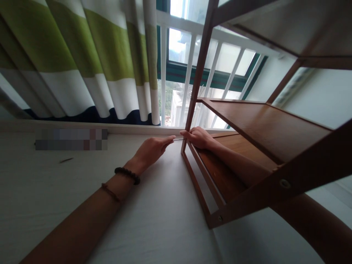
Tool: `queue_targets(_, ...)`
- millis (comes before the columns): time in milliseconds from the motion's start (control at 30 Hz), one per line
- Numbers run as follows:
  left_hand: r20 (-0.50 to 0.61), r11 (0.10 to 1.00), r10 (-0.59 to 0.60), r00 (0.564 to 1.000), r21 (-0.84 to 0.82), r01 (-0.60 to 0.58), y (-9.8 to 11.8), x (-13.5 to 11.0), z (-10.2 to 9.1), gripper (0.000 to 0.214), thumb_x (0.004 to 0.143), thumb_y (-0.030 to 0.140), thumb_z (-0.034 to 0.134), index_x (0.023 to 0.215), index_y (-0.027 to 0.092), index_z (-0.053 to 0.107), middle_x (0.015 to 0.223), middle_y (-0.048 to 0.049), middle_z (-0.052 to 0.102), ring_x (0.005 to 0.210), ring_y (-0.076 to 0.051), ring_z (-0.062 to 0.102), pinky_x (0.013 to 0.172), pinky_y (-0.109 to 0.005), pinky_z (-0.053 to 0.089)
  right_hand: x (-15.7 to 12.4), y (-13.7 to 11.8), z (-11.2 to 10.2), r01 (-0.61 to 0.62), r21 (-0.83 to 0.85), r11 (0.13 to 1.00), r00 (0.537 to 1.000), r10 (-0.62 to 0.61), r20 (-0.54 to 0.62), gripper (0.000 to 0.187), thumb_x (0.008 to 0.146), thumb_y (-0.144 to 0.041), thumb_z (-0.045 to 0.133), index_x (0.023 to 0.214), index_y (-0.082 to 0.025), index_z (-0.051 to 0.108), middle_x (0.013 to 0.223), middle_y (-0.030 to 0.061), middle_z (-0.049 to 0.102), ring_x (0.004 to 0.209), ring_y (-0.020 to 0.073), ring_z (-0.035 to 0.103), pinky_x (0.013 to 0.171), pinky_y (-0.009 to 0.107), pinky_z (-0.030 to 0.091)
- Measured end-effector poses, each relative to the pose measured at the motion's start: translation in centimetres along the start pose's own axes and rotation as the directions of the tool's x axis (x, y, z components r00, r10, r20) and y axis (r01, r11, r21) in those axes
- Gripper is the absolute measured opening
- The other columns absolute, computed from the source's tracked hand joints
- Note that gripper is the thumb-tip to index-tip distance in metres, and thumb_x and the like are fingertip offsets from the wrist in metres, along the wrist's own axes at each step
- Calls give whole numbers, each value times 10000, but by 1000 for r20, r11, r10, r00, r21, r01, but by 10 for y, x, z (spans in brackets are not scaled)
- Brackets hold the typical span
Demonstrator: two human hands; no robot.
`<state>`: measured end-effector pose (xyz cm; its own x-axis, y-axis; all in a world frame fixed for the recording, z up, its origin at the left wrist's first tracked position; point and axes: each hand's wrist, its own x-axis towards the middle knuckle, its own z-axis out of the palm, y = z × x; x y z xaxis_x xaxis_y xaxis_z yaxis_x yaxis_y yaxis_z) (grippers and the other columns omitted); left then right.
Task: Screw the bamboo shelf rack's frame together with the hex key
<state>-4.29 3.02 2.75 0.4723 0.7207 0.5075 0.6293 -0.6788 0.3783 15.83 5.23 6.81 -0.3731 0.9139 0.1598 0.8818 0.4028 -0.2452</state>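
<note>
My left hand (pixel 155 148) is closed, its fingertips pinching a thin metal tool (pixel 179 139). Only a slim shaft of the tool shows, pointing at the lower part of a brown wooden post (pixel 194 91); its kind is hidden. That post belongs to a brown wooden shelf rack (pixel 239 126). On the rack's inner side, my right hand (pixel 200 137) grips the post near the tool's tip, its thumb reaching across the post. My right forearm passes through the rack's side frame, above the lowest shelf board (pixel 217 172).
Bolt heads (pixel 285 183) dot the near side rail. A pixelated object (pixel 70 139) and a thin dark stick-like piece (pixel 66 160) lie on the pale floor (pixel 154 216). Beyond are a green-and-white curtain (pixel 107 51) and white window bars (pixel 189 62).
</note>
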Motion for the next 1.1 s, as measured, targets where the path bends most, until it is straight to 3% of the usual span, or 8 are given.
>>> queue_targets(133, 45, 934, -178, 983, -306, 183, 12, 4, -1, 408, 853, 397, 377, 1046, 139, 628, 656, -34, 641, 434, -91, 538, 460, -214, 456, -1, -1, 0, -9, 3, 1000, 1000, 9, 4, 699, 793, -668, 185, 476, -129, 497, 495, 39, 462, 498, 97, 400, 504, 232, 260)
queue_targets(300, 90, 737, -226, 970, -635, 230, 14, 10, 1, 401, 804, 323, 492, 1158, 138, 520, 860, -88, 674, 659, -151, 636, 516, -265, 524, -1, -2, -1, -12, 9, 1000, 1000, 12, 10, 695, 793, -666, 184, 486, -132, 505, 490, 36, 459, 493, 98, 397, 501, 233, 260)
queue_targets(400, 106, 620, -300, 948, -734, 279, 12, 10, 4, 409, 777, 306, 544, 1139, 133, 472, 867, -106, 680, 724, -189, 661, 527, -297, 549, -2, -2, -2, -6, 15, 1000, 1000, 6, 7, 689, 797, -658, 188, 493, -131, 512, 493, 34, 454, 494, 98, 389, 498, 234, 259)
queue_targets(467, 85, 635, -318, 944, -721, 279, 11, 9, 6, 324, 762, 332, 560, 1002, 116, 536, 848, -112, 681, 757, -211, 664, 530, -299, 557, -1, -1, -1, -7, 15, 1000, 1000, 7, 7, 682, 800, -651, 194, 499, -130, 515, 497, 33, 454, 498, 98, 389, 497, 234, 257)
queue_targets(533, 26, 719, -302, 953, -650, 246, 11, 6, 8, 279, 762, 359, 551, 892, 114, 585, 841, -104, 679, 766, -218, 665, 515, -277, 556, -1, -1, -1, -8, 16, 1000, 1000, 8, 10, 674, 801, -645, 201, 502, -129, 515, 500, 30, 451, 499, 95, 385, 496, 233, 254)
queue_targets(667, -76, 830, -253, 964, -530, 176, 12, 2, 12, 285, 794, 366, 504, 909, 125, 601, 832, -82, 678, 665, -181, 667, 471, -239, 537, 0, 0, -1, -6, 34, 999, 1000, 5, 14, 657, 797, -641, 220, 503, -128, 508, 496, 18, 432, 487, 86, 368, 491, 232, 245)
queue_targets(867, -36, 842, -227, 973, -510, 177, 10, 3, 8, 293, 797, 366, 496, 915, 123, 612, 835, -85, 680, 630, -167, 658, 462, -240, 529, 3, 4, -2, -47, 90, 995, 998, 43, 48, 638, 757, -667, 288, 511, -130, 530, 493, 11, 446, 492, 92, 386, 495, 233, 250)
queue_targets(1100, -17, 855, -201, 979, -491, 167, 9, 4, 4, 305, 798, 381, 491, 929, 134, 611, 840, -82, 681, 588, -146, 640, 456, -237, 516, 1, 5, -16, -111, 304, 946, 965, 29, 261, 525, 718, -600, 458, 651, -109, 633, 553, 19, 531, 522, 101, 448, 539, 238, 321)
